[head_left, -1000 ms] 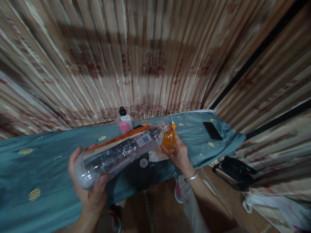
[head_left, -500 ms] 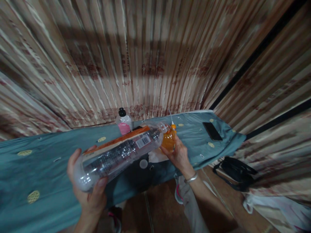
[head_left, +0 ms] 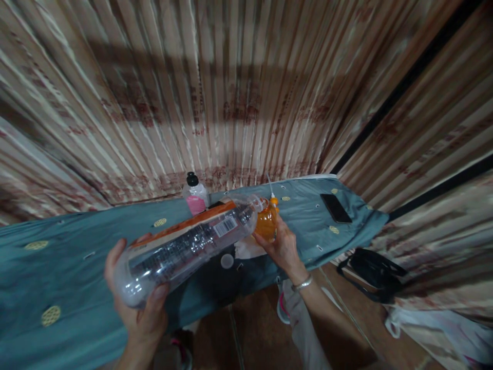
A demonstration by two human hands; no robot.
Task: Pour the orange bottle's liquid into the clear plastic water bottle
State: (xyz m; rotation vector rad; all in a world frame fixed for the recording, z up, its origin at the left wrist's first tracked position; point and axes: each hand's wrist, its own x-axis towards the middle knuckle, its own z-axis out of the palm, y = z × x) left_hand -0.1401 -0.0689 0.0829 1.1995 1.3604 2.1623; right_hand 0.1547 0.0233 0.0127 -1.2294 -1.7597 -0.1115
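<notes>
My left hand (head_left: 140,303) is wrapped around the base of a large clear plastic bottle (head_left: 192,239) with an orange and white label and a barcode. The bottle lies tilted, its neck pointing right and slightly up. My right hand (head_left: 283,241) grips a small clear bottle (head_left: 266,221) holding orange liquid. The large bottle's mouth meets the small bottle's top; whether they touch I cannot tell. Behind the small bottle is an orange cap with a thin white nozzle (head_left: 272,198). Below them, a round translucent cap (head_left: 227,261) and a white tissue-like piece (head_left: 249,249) lie on the cloth.
A teal cloth (head_left: 84,277) with yellow patterns covers the long table. Against the curtain (head_left: 231,103) stands a black-capped bottle with a pink label (head_left: 195,198). A dark phone (head_left: 336,208) lies at the right. On the floor is a black bag (head_left: 372,272).
Almost nothing differs. The view has shifted very slightly, and both hands keep their hold on the two bottles in the same pose.
</notes>
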